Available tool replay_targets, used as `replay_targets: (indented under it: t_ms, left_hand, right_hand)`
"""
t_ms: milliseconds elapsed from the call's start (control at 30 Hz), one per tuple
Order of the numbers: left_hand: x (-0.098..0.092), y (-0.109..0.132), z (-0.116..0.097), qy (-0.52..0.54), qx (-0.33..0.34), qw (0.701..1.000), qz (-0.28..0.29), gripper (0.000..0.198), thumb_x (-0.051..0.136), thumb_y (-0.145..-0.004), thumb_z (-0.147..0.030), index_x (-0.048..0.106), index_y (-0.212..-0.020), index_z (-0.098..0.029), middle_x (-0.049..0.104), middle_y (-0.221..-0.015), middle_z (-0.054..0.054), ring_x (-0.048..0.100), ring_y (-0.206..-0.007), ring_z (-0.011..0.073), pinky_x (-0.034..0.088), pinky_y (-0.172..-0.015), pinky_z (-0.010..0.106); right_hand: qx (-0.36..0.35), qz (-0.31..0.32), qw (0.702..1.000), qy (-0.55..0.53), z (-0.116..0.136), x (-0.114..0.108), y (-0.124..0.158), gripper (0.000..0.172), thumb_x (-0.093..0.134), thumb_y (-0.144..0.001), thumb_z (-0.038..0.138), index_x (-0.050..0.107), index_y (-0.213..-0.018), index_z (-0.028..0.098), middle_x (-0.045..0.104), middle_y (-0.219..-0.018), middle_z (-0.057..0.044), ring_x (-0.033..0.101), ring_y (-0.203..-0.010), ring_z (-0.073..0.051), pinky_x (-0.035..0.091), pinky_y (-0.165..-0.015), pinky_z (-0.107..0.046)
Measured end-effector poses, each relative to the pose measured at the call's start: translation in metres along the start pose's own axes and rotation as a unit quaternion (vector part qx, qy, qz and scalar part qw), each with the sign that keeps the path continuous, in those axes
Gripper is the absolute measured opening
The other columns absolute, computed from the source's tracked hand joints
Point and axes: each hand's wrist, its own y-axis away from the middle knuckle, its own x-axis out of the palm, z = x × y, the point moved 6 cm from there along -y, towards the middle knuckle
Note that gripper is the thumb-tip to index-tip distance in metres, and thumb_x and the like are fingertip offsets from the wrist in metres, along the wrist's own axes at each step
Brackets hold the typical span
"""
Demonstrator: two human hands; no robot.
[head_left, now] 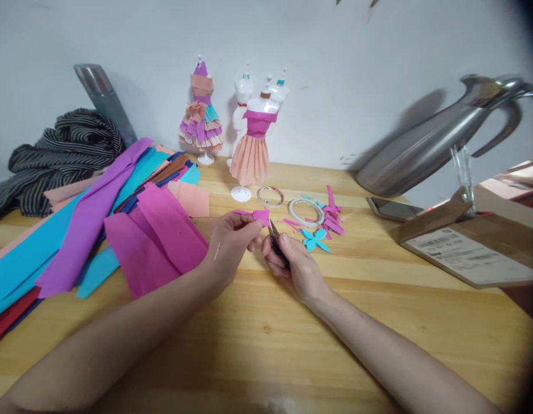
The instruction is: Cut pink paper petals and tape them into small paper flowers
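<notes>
My left hand (234, 238) pinches a small piece of magenta crepe paper (261, 216) between thumb and fingers. Closed around a pair of dark-handled scissors (278, 247), my right hand (294, 261) holds the blades upward at the right edge of that piece. Behind the hands stands a mini dress form (250, 144) in a magenta top and pleated peach skirt. Magenta scraps (333, 215) and a turquoise paper flower (314, 238) lie to the right, beside a roll of white tape (306, 213). Wide magenta crepe sheets (158, 241) are left of my left hand.
Crepe strips in several colours (68, 230) cover the left side, near a striped cloth (63, 155) and a bottle (106, 103). More dress forms (201, 115) stand by the wall. At right are a steel jug (438, 138), a phone (395, 209) and a cardboard box (473, 241).
</notes>
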Motion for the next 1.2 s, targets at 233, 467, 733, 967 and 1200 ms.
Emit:
replay_targets:
  t_ms: [233,467,733,967,1200]
  left_hand:
    - [-0.013,-0.01,0.0,0.093,-0.02,0.995,-0.034,0.02,0.072,-0.057,-0.023,0.054,-0.061,-0.013,0.064,-0.068,0.0,0.051,-0.046,0.0046,0.035,-0.041,0.017]
    - [-0.007,-0.009,-0.002,0.047,0.002,0.999,0.002,0.018,0.071,-0.061,-0.024,0.056,-0.059,-0.014,0.057,-0.052,-0.002,0.048,-0.044,0.0055,0.035,-0.042,0.017]
    - [-0.002,-0.006,-0.002,-0.028,0.025,0.999,0.034,0.018,0.069,-0.065,-0.027,0.059,-0.059,-0.014,0.057,-0.047,-0.001,0.044,-0.039,0.0051,0.034,-0.043,0.019]
    - [-0.001,-0.006,0.002,-0.034,0.008,0.999,0.04,0.018,0.07,-0.063,-0.026,0.058,-0.059,-0.013,0.057,-0.047,-0.001,0.046,-0.041,0.0059,0.035,-0.044,0.02]
    - [0.001,-0.003,0.0,-0.035,0.005,0.999,0.032,0.016,0.068,-0.064,-0.025,0.058,-0.057,-0.014,0.056,-0.046,-0.002,0.045,-0.04,0.0063,0.035,-0.044,0.02]
  right_hand:
    - [-0.14,-0.093,0.935,0.312,0.025,-0.014,0.0,0.033,0.052,-0.085,0.048,0.05,-0.068,0.019,0.039,-0.059,0.003,0.036,-0.058,-0.012,0.027,-0.056,-0.027]
    - [-0.055,-0.01,0.995,0.086,0.011,-0.01,-0.005,0.041,0.051,-0.084,0.056,0.058,-0.075,0.016,0.029,-0.05,0.007,0.023,-0.045,-0.008,0.017,-0.044,-0.024]
    - [0.066,0.039,0.986,-0.145,0.005,0.005,-0.001,0.041,0.063,-0.077,0.053,0.06,-0.071,0.013,0.028,-0.048,0.009,0.017,-0.037,-0.003,0.008,-0.037,-0.019]
    - [0.054,0.038,0.99,-0.127,0.004,0.005,-0.001,0.042,0.063,-0.077,0.053,0.06,-0.071,0.012,0.03,-0.048,0.008,0.019,-0.038,-0.003,0.009,-0.037,-0.02]
    - [0.032,0.015,0.996,-0.079,0.001,0.003,-0.001,0.042,0.059,-0.079,0.055,0.061,-0.072,0.013,0.032,-0.047,0.008,0.02,-0.039,-0.004,0.009,-0.038,-0.021]
